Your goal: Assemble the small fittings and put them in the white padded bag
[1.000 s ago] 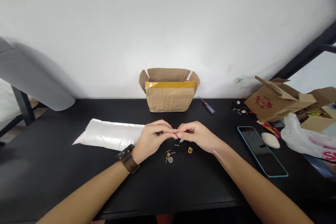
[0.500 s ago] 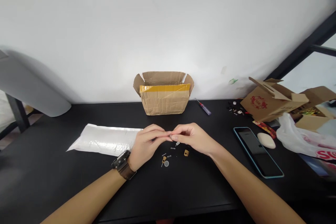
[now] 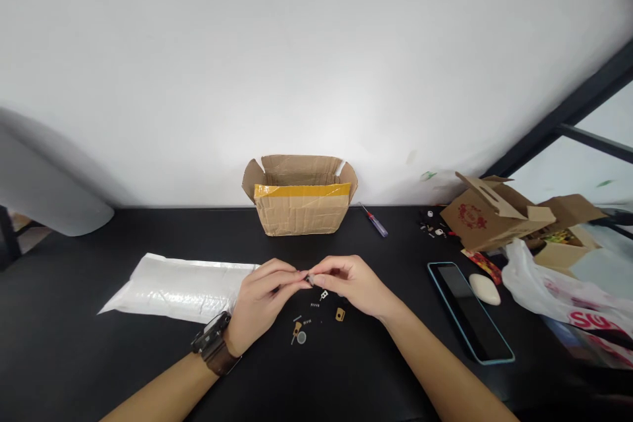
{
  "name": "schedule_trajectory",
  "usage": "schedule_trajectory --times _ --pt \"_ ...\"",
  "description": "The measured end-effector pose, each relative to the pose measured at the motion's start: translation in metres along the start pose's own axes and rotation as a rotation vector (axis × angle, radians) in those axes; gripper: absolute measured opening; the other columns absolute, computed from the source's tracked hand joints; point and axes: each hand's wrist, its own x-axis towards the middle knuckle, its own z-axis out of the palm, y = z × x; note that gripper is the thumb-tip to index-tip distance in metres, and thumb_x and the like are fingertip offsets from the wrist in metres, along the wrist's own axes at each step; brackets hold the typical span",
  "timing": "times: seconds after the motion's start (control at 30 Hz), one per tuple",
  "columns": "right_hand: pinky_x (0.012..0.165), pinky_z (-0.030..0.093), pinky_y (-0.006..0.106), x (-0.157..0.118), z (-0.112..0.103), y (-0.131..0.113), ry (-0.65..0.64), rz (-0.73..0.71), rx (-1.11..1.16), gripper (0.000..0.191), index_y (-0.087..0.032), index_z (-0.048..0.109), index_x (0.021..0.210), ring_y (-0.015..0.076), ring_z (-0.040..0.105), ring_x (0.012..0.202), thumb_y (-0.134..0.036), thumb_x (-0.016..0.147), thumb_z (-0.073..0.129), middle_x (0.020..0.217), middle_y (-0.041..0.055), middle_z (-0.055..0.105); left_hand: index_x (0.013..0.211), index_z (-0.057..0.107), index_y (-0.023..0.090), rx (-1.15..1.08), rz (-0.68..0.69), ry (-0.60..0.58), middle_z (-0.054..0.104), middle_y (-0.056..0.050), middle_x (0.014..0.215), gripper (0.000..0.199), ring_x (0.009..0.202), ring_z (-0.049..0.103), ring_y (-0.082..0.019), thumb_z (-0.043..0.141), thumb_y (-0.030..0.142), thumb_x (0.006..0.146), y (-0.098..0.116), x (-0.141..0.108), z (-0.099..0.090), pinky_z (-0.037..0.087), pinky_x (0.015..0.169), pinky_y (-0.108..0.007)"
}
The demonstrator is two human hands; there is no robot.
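My left hand (image 3: 261, 297) and my right hand (image 3: 352, 283) meet above the black table, pinching a tiny grey metal part (image 3: 310, 279) between their fingertips. Its exact shape is hidden by my fingers. Just below my hands lie small loose pieces: a white metal bracket (image 3: 324, 295), a square brass piece with a hole (image 3: 339, 314), a brass key-shaped piece (image 3: 297, 330), a round translucent disc (image 3: 301, 337) and tiny springs (image 3: 314, 304). A dark watch with a leather strap (image 3: 213, 343) circles my left wrist.
A white padded mailer (image 3: 173, 287) lies left of my hands. Behind them stand an open cardboard box (image 3: 299, 211) and a small screwdriver (image 3: 378, 227). To the right are a phone (image 3: 467, 311), a white oval bar (image 3: 484, 289), a torn carton (image 3: 489, 217) and a plastic bag (image 3: 558, 290).
The whole scene sits lower and further left in view as my head has shifted. My fingertips stay together, and the small grey part now shows between them.
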Motion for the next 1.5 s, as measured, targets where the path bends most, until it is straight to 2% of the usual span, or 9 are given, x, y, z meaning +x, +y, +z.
schedule_trajectory --times 0.17,0.3,0.47,0.77,1.1,1.2,1.33,1.4,1.5 --pt "0.087 0.054 0.034 0.007 -0.013 0.004 0.141 -0.039 0.055 0.026 -0.022 0.076 0.104 0.0172 0.07 0.088 -0.044 0.09 0.074 0.109 0.0067 0.078 0.102 0.077 0.026 0.042 0.011 0.0 0.074 -0.001 0.092 0.014 0.081 0.069 -0.014 0.075 0.018 0.091 -0.001 -0.001 0.001 0.056 0.073 -0.027" --pt "0.091 0.054 0.035 0.008 -0.018 0.009 0.155 -0.056 0.078 0.023 -0.022 0.072 0.102 0.0177 0.071 0.093 -0.041 0.089 0.077 0.11 0.0065 0.077 0.101 0.077 0.025 0.06 0.018 -0.049 0.075 0.0 0.092 0.01 0.082 0.069 -0.013 0.072 0.021 0.094 0.001 -0.004 0.003 0.055 0.075 -0.026" --pt "0.1 0.053 0.037 0.009 -0.018 0.014 0.164 -0.044 -0.097 0.037 -0.025 0.072 0.122 0.0205 0.07 0.105 -0.043 0.089 0.076 0.112 0.0051 0.076 0.096 0.076 0.024 0.092 0.031 -0.065 0.075 -0.001 0.088 0.008 0.079 0.068 -0.014 0.068 0.025 0.097 0.004 -0.004 0.004 0.055 0.073 -0.027" --pt "0.093 0.054 0.037 0.012 -0.02 0.013 0.326 -0.157 -0.482 0.025 -0.025 0.078 0.109 0.0229 0.071 0.1 -0.042 0.094 0.069 0.11 0.0063 0.076 0.097 0.075 0.024 0.143 0.125 -0.105 0.077 -0.001 0.084 0.01 0.076 0.067 -0.016 0.065 0.024 0.098 0.001 -0.006 0.008 0.057 0.074 -0.031" --pt "0.089 0.054 0.034 0.01 -0.025 0.016 0.326 -0.158 -0.54 0.025 -0.024 0.079 0.105 0.0223 0.07 0.096 -0.043 0.094 0.068 0.105 0.0056 0.076 0.1 0.072 0.021 0.306 0.185 -0.147 0.075 -0.002 0.086 0.011 0.077 0.064 -0.018 0.061 0.022 0.099 0.014 0.013 -0.012 0.052 0.071 -0.033" --pt "0.085 0.054 0.035 0.012 -0.028 0.021 0.323 -0.164 -0.55 0.029 -0.023 0.079 0.109 0.0219 0.069 0.09 -0.045 0.093 0.067 0.1 0.0056 0.075 0.1 0.071 0.022 0.432 0.071 -0.125 0.073 -0.004 0.094 0.014 0.09 0.065 -0.021 0.058 0.024 0.101 0.011 0.012 -0.033 0.053 0.081 -0.036" --pt "0.085 0.055 0.036 0.011 -0.024 0.021 0.315 -0.194 -0.572 0.034 -0.023 0.078 0.114 0.0232 0.069 0.09 -0.048 0.094 0.065 0.102 0.007 0.074 0.114 0.065 0.021 0.65 -0.226 0.018 0.069 -0.01 0.115 0.021 0.111 0.063 -0.03 0.062 0.034 0.098 0.005 -0.023 -0.055 0.051 0.096 -0.047" --pt "0.085 0.056 0.037 0.008 -0.019 0.019 0.285 -0.207 -0.589 0.034 -0.024 0.078 0.114 0.0237 0.069 0.092 -0.049 0.094 0.064 0.103 0.0074 0.074 0.119 0.059 0.017 0.746 -0.327 0.081 0.067 -0.014 0.117 0.041 0.116 0.062 -0.036 0.069 0.046 0.091 0.005 -0.047 -0.056 0.048 0.101 -0.055" --pt "0.086 0.056 0.038 0.003 -0.013 0.018 0.253 -0.225 -0.61 0.037 -0.026 0.075 0.121 0.024 0.069 0.091 -0.049 0.095 0.063 0.104 0.007 0.075 0.118 0.055 0.015 0.873 -0.352 0.074 0.062 -0.02 0.13 0.04 0.138 0.048 -0.043 0.067 0.04 0.09 0.009 -0.07 -0.047 0.032 0.116 -0.065"
